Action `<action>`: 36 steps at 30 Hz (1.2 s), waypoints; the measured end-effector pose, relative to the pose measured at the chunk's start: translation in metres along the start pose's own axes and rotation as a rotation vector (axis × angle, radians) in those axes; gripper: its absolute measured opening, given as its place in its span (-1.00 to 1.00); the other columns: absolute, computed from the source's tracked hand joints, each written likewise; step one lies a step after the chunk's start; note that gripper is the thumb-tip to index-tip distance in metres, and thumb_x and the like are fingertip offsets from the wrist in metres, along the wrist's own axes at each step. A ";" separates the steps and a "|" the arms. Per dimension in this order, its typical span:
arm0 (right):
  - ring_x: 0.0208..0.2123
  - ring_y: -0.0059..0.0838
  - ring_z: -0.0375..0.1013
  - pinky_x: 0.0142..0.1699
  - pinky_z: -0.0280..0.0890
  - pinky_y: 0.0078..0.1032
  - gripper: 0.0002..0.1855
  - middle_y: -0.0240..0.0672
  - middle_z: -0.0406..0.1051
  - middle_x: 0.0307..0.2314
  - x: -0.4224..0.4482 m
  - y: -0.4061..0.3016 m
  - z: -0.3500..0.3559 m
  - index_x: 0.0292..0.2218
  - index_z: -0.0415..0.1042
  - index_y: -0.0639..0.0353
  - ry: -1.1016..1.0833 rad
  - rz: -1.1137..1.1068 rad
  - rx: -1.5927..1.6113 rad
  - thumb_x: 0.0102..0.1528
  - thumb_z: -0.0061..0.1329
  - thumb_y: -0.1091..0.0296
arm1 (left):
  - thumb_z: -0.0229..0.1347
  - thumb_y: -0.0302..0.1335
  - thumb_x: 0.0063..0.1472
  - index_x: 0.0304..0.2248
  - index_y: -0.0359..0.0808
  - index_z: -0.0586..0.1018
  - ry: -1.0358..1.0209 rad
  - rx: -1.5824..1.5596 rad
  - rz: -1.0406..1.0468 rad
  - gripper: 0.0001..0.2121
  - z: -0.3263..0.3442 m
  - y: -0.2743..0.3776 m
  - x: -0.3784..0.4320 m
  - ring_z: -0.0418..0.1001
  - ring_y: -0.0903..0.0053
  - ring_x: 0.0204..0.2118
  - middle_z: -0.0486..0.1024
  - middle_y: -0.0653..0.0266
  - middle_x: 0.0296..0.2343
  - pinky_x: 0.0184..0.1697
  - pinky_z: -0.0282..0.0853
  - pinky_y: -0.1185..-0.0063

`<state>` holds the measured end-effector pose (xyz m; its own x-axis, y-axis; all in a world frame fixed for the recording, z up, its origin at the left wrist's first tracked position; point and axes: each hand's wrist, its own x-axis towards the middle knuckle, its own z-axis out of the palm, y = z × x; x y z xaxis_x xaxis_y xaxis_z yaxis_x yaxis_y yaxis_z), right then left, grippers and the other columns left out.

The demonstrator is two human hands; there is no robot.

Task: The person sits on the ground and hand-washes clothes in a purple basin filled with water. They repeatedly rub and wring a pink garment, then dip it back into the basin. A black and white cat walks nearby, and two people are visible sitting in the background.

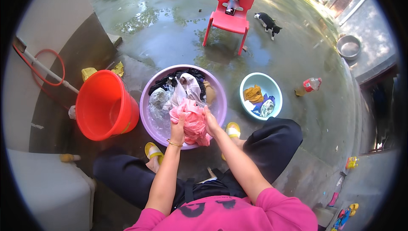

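Between my two hands is a bunched pink cloth, held over the near part of a purple plastic basin. My left hand grips its left side, and my right hand presses against its right side; some fingers of both are hidden by the fabric. Behind the pink cloth, a pale garment, black fabric and a tan piece lie heaped in the basin. Water with suds shows along the basin's left side.
A red bucket stands left of the basin. To the right is a light-blue basin with several cloths. Farther off are a red chair bearing a phone, a black-and-white cat and a plastic bottle. The concrete floor looks wet.
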<state>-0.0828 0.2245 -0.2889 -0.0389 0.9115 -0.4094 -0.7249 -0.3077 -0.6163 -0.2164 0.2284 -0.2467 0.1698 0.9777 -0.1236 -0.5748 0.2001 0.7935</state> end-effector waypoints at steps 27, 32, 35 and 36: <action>-0.24 -0.41 0.34 -0.12 0.25 -0.42 -0.69 -0.25 0.34 -0.29 0.025 -0.015 -0.076 -0.21 0.27 0.25 -0.077 -0.056 0.213 0.01 -0.14 0.30 | 0.00 -0.54 0.07 -0.19 -0.45 0.35 -0.202 0.065 0.051 -0.72 0.044 0.085 -0.034 0.31 0.60 -0.19 0.36 0.20 -0.22 -0.10 0.19 0.61; -0.24 -0.39 0.34 -0.13 0.22 -0.50 -0.65 -0.20 0.33 -0.27 0.019 0.002 -0.081 -0.18 0.26 0.30 0.200 -0.017 -0.413 -0.04 -0.12 0.39 | -0.07 -0.57 0.10 -0.06 -0.43 0.20 -0.166 -0.069 -0.060 -0.62 0.047 0.075 -0.030 0.26 0.60 -0.13 0.27 0.24 -0.15 -0.05 0.13 0.60; -0.25 -0.48 0.32 -0.17 0.21 -0.60 -0.61 -0.17 0.32 -0.27 0.015 0.014 -0.064 -0.17 0.25 0.28 0.511 -0.312 -1.179 -0.04 -0.08 0.31 | -0.11 -0.52 0.13 -0.10 -0.40 0.24 -0.059 -0.070 -0.063 -0.68 0.047 0.060 -0.026 0.27 0.59 -0.15 0.29 0.26 -0.17 -0.05 0.14 0.59; -0.25 -0.48 0.31 -0.18 0.21 -0.62 -0.61 -0.19 0.32 -0.28 0.004 0.008 -0.033 -0.17 0.25 0.27 0.439 -0.310 -1.011 -0.03 -0.08 0.28 | -0.11 -0.52 0.14 -0.10 -0.40 0.24 0.010 -0.040 -0.039 -0.68 0.038 0.055 -0.021 0.28 0.60 -0.15 0.30 0.27 -0.18 -0.06 0.14 0.59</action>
<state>-0.0660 0.2168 -0.3178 0.4325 0.8737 -0.2226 0.2311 -0.3460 -0.9093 -0.2212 0.2165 -0.1773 0.1843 0.9697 -0.1602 -0.5998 0.2401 0.7633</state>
